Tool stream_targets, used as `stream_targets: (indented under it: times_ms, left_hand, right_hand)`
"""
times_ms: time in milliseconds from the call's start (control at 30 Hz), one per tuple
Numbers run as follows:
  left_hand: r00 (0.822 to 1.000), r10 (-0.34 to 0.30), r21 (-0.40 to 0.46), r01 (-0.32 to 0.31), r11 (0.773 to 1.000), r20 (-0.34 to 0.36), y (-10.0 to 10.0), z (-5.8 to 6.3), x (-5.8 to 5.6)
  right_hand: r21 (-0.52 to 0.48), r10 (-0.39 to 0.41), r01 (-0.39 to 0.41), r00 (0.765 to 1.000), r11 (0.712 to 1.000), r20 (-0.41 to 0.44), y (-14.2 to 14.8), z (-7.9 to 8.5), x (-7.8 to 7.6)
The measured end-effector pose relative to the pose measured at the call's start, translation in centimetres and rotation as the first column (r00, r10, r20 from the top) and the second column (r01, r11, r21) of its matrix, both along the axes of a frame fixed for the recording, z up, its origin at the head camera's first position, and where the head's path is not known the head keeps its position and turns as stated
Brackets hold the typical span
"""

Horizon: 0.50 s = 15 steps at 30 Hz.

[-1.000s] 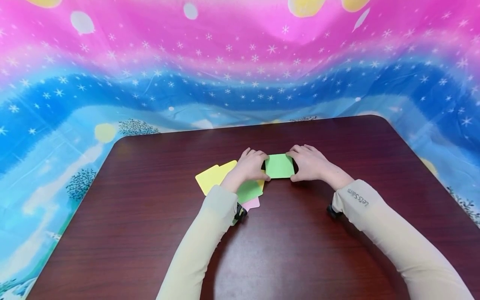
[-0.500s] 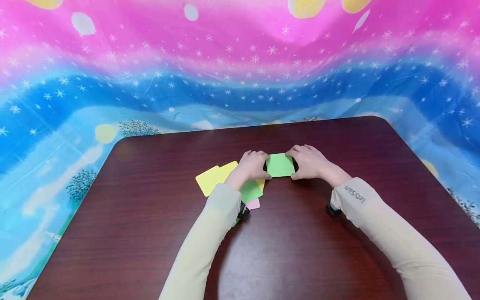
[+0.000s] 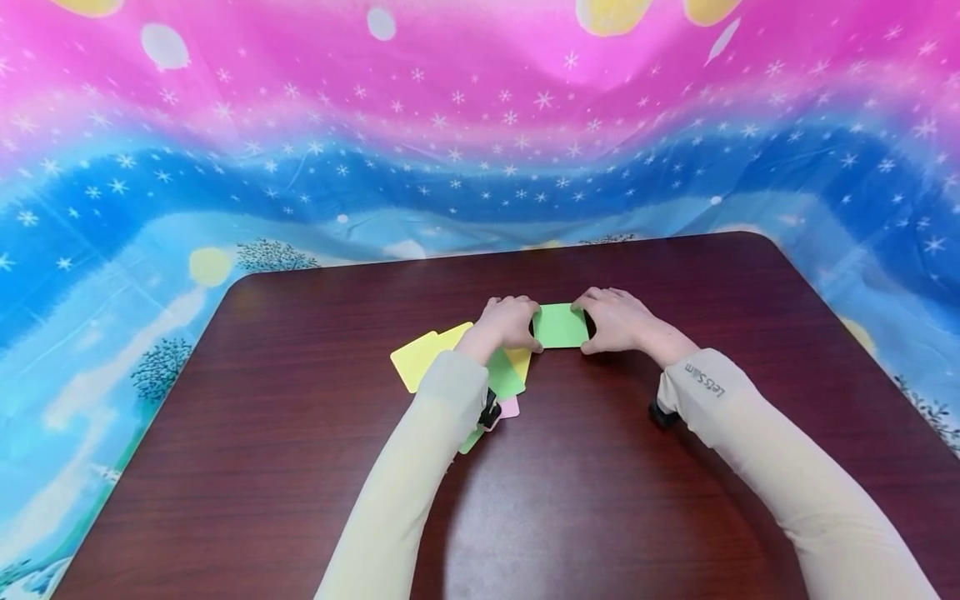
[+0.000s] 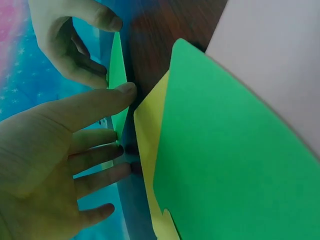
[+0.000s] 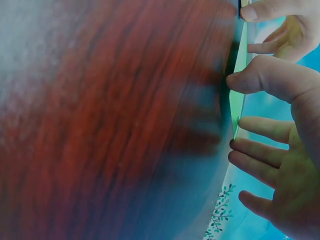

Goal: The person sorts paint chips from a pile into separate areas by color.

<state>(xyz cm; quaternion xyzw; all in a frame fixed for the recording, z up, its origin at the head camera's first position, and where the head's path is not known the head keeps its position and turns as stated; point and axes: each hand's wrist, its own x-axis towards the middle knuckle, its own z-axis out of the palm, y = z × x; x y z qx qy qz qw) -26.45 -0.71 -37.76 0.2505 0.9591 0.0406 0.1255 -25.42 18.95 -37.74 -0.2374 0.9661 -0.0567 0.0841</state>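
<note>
Both hands hold a green card (image 3: pixel 559 325) from its two short sides, toward the table's far half. My left hand (image 3: pixel 510 323) grips the card's left end, thumb at the near edge and fingertips at the far edge. At the right end, my right hand (image 3: pixel 618 319) pinches it likewise. In the left wrist view the green card (image 4: pixel 117 67) appears nearly edge-on between thumb and fingers; the right wrist view shows the card (image 5: pixel 238 95) the same way. Whether it touches the table I cannot tell.
Under the left forearm lies a loose spread of cards: yellow ones (image 3: pixel 415 360), a green one (image 3: pixel 507 377) and a pink one (image 3: pixel 512 407), partly hidden by the sleeve. The dark wooden table (image 3: pixel 585 500) ends at a patterned cloth (image 3: pixel 480 167) behind.
Both hands and the held green card have shifted slightly toward the table's far edge. The left forearm has moved a little to the right over the loose cards.
</note>
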Motion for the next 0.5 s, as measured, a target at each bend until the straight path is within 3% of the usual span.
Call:
stream_targets:
  times_ms: [500]
  left_hand:
    - [1.000,0.000,-0.006,0.000,1.000,-0.005,0.56,0.11,-0.25]
  right_hand:
    - [0.012,0.005,-0.005,0.999,1.000,0.035,0.47,-0.13,-0.81]
